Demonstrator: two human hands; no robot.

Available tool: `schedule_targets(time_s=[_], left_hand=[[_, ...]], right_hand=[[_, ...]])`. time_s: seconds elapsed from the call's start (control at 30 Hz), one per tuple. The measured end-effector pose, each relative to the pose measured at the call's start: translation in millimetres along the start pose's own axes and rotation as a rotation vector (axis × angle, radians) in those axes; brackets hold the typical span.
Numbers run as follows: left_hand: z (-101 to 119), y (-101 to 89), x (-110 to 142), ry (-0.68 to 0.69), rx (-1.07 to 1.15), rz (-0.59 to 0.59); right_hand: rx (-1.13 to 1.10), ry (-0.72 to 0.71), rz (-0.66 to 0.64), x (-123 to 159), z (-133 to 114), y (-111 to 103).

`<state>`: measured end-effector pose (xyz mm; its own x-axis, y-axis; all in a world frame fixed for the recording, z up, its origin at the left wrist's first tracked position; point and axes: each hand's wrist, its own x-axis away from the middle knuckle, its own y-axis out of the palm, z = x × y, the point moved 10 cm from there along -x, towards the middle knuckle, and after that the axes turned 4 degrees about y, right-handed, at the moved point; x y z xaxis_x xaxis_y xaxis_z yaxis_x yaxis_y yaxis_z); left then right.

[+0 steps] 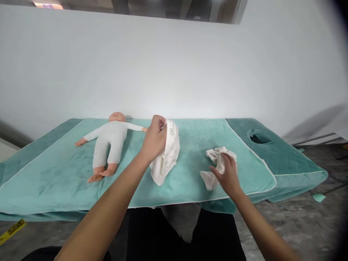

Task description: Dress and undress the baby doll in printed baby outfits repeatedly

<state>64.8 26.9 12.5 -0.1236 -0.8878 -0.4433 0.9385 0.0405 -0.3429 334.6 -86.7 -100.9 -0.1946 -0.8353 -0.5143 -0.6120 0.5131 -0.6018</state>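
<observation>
From my left hand (156,139), closed at its top edge, hangs a soft white baby garment (165,159) with a small print. It is held above the bed, folded, so its exact kind does not show. My right hand (228,175) rests over a second crumpled white cloth garment (213,179) lying on the mat. The thumb of that hand is spread away from the fingers, whose tips touch the cloth. A baby doll (111,137) in a pale long-sleeved suit lies on its back to the left, arms spread and feet bare, one hand close to my left hand.
A green padded bed (293,163) stands against a white wall (174,65), with a light green mat (54,181) over it. A round hole (257,137) opens at its right end. Yellow tape (12,232) shows at lower left.
</observation>
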Motion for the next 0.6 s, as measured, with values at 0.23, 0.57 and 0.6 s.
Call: schedule_targets(time_s=[0.23,0.57,0.6], left_hand=[[42.6,43.7,22.2,0.107,-0.209,-0.370],[45.5,-41.0,24.0,0.139,-0.502,-0.198],[50.9,-54.7,22.4,0.162,-0.490,-0.053]], right_hand=[[-0.354,-0.062,-0.196,-48.7,-125.0,36.2],[-0.177,-0.134,-0.173,-84.2,-95.2,-1.3],[-0.160,-0.121,-0.150,-84.9,-94.7,-8.3]])
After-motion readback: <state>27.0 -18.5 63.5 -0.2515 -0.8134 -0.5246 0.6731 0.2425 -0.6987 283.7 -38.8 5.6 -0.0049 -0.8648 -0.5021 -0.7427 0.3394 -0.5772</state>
